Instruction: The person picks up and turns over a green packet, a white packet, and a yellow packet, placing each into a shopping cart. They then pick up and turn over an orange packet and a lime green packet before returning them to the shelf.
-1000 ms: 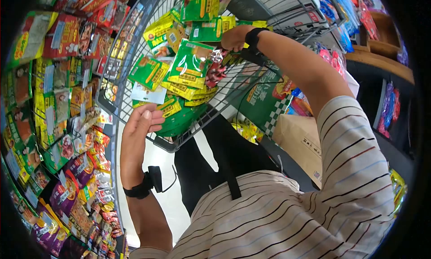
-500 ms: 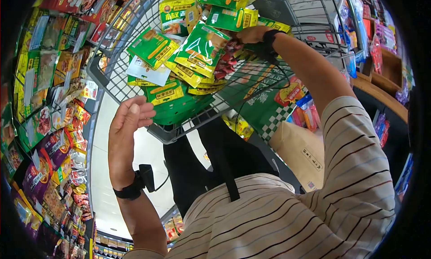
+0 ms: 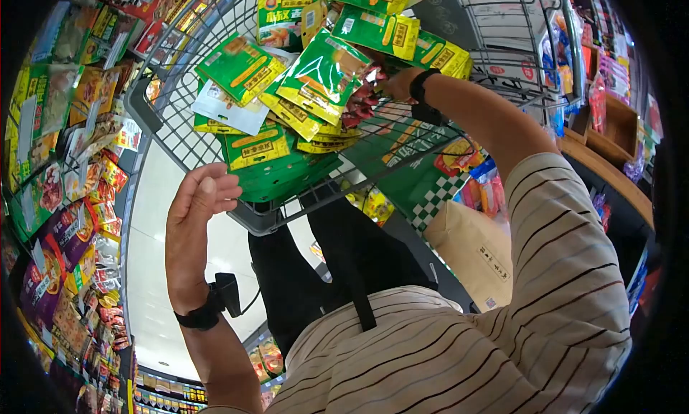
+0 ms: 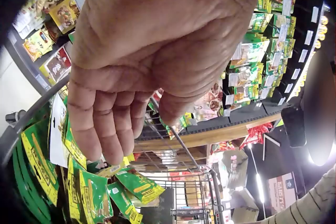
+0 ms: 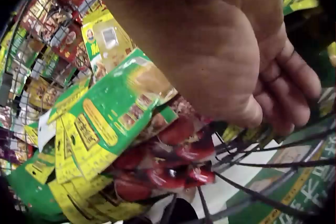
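In the head view a shopping cart (image 3: 267, 223) holds several green-and-yellow seasoning packets (image 3: 323, 80) piled over a green basket (image 3: 287, 181). My left hand (image 3: 197, 202) hovers just outside the cart's near left corner, fingers loosely bent with nothing in them; the left wrist view shows its palm. Inside the cart, my right hand (image 3: 400, 84) is low beside red packets (image 3: 361, 101), close to the wire side. Seen from the right wrist, its fingers (image 5: 294, 90) are relaxed and slightly curled, with no item visible in them. A white packet (image 3: 228, 109) lies on the pile's left.
Shelves of hanging food packets (image 3: 54, 198) line the left side. Right of the cart stand a green printed box (image 3: 402, 170) and a brown paper bag (image 3: 474, 252). Farther right is a wooden-edged display (image 3: 613, 166). Pale floor (image 3: 165, 285) shows between shelf and cart.
The view has shifted along the shelves, with the cart slightly higher in it. My right hand has moved a little rightward and down beside the red packets; the left stays loosely bent near the corner.
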Motion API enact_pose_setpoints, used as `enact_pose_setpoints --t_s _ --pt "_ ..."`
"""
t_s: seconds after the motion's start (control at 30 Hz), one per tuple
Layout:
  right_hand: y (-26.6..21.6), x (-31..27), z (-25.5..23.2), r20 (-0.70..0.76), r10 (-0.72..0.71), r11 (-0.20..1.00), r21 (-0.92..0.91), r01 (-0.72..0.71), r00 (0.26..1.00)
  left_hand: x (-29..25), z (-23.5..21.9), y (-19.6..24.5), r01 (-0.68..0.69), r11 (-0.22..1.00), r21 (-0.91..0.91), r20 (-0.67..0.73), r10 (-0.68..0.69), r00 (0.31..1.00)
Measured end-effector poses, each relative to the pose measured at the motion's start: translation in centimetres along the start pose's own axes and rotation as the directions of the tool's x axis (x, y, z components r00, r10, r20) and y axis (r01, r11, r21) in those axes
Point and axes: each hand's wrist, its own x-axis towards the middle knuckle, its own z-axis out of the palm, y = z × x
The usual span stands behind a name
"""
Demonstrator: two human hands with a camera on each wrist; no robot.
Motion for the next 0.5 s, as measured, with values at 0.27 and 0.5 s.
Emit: enact_pose_setpoints --t_s 0.27,0.5 --pt "-0.3 0.9 -2.2 -0.209 0.037 0.985 0.175 0.0 0.977 0.5 -0.3 -1.1 -0.001 1.0 0.01 -0.016 0.001 1.0" --pt "1.8 1.3 -3.2 -0.168 0.029 0.987 0.163 -0.001 0.985 0.7 0.2 -1.2 0.009 1.0 -0.001 -0.011 -0.009 1.0"
